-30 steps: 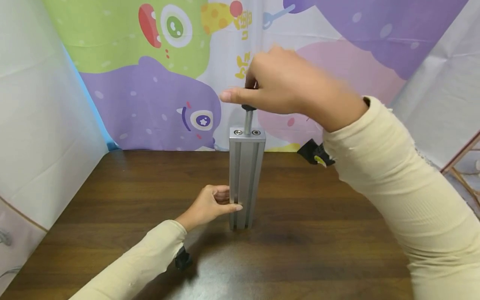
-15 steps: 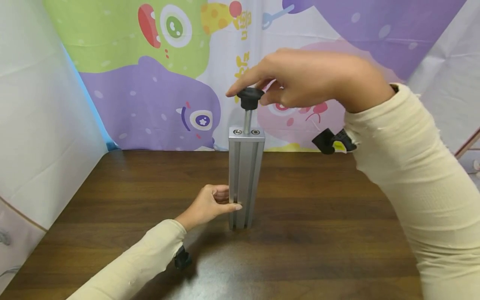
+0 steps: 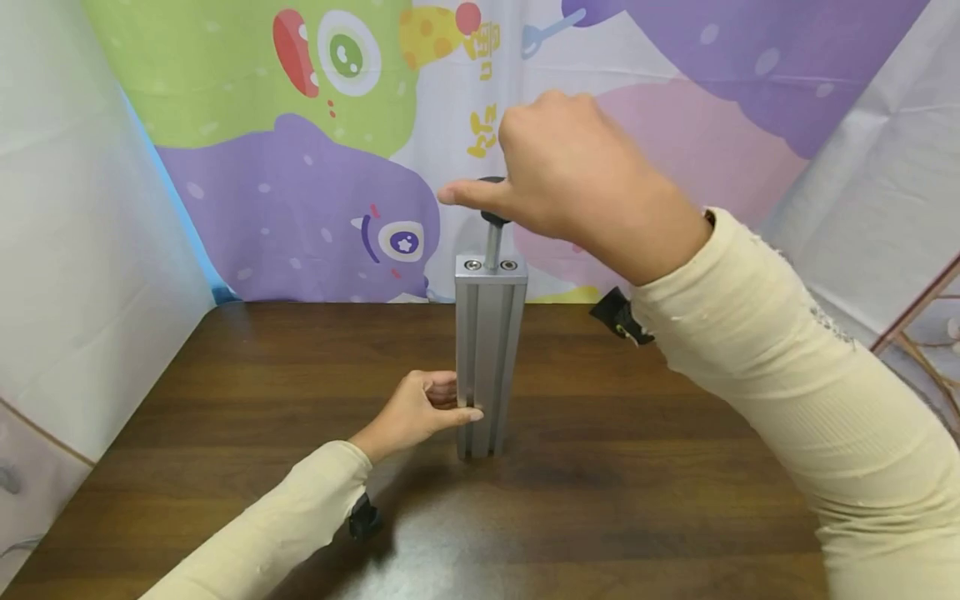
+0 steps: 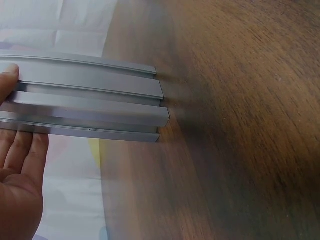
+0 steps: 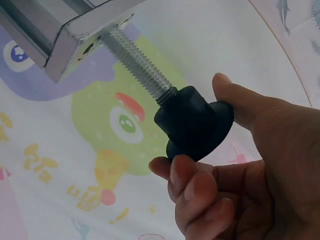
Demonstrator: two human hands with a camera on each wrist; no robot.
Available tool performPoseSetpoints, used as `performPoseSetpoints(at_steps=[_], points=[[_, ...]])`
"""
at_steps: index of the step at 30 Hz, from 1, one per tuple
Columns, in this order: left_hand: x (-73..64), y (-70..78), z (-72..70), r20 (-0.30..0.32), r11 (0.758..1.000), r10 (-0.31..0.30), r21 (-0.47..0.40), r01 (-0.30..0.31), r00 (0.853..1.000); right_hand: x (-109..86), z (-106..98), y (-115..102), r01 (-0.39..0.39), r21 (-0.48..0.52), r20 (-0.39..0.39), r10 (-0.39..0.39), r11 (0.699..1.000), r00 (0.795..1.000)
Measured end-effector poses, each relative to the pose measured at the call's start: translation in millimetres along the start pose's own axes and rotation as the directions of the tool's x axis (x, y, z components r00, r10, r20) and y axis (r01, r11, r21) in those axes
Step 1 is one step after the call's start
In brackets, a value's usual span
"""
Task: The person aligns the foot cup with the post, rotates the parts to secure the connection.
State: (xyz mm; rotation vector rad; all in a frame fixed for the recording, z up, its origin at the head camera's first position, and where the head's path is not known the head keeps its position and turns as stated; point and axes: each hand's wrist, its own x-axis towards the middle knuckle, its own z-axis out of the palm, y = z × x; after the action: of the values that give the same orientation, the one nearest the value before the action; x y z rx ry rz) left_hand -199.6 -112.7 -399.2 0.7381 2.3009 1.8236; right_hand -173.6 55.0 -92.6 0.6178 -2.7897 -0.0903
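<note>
An aluminium profile (image 3: pixel 491 358) stands upright on the table, grooves running along its length. My left hand (image 3: pixel 408 417) holds it low down, thumb on the front face and fingers behind. In the left wrist view, its lower end meets the wood. A bolted end plate (image 5: pixel 82 37) caps the top, and a threaded rod (image 5: pixel 140 65) rises from it to a black levelling foot (image 5: pixel 195 122). My right hand (image 3: pixel 577 171) pinches that foot by its rim between thumb and fingers, seen in the right wrist view. The head view hides most of these fingers.
The brown wooden table (image 3: pixel 637 475) extends around the profile. A cartoon-printed curtain (image 3: pixel 315 200) hangs behind its far edge, and white cloth (image 3: pixel 97 167) hangs at the left. A black wrist camera (image 3: pixel 365 518) sits under the left sleeve.
My right hand swung to the right with its fingers spread over the foot, then turned back to the left with the thumb across it. The left hand and profile stay in place.
</note>
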Motion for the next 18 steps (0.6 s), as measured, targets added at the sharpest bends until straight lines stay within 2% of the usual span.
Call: performPoseSetpoints(at_steps=[4, 9, 13, 15, 16, 18], points=[[-2.6, -2.0, 0.3, 0.002, 1.000, -0.008, -0.007, 0.008, 1.000, 0.6, 4.0, -2.5, -0.012, 0.005, -0.019, 0.012, 1.000, 1.000], [-2.2, -3.4, 0.3, 0.002, 1.000, 0.007, -0.023, -0.007, 1.000, 0.7, 3.1, -1.0, 0.001, 0.020, -0.005, 0.000, 1.000, 1.000], [-1.8, -1.8, -0.5, 0.003, 1.000, 0.011, -0.025, -0.011, 1.000, 0.8, -1.4, 6.8, 0.066, 0.047, 0.093, -0.070, 0.997, 0.993], [-1.8, -1.8, -1.5, 0.003, 1.000, 0.012, -0.023, -0.012, 1.000, 2.7, -3.9, 13.8, 0.151, 0.087, 0.152, -0.163, 0.985, 0.975], [-1.9, -1.6, -1.9, 0.003, 1.000, 0.012, -0.022, -0.012, 1.000, 3.9, -5.3, 17.9, 0.197, 0.118, 0.186, -0.216, 0.973, 0.958], [-2.3, -0.8, -2.3, 0.004, 1.000, 0.008, -0.021, -0.008, 1.000, 6.7, -7.9, 27.0, 0.299, 0.185, 0.228, -0.337, 0.936, 0.914]])
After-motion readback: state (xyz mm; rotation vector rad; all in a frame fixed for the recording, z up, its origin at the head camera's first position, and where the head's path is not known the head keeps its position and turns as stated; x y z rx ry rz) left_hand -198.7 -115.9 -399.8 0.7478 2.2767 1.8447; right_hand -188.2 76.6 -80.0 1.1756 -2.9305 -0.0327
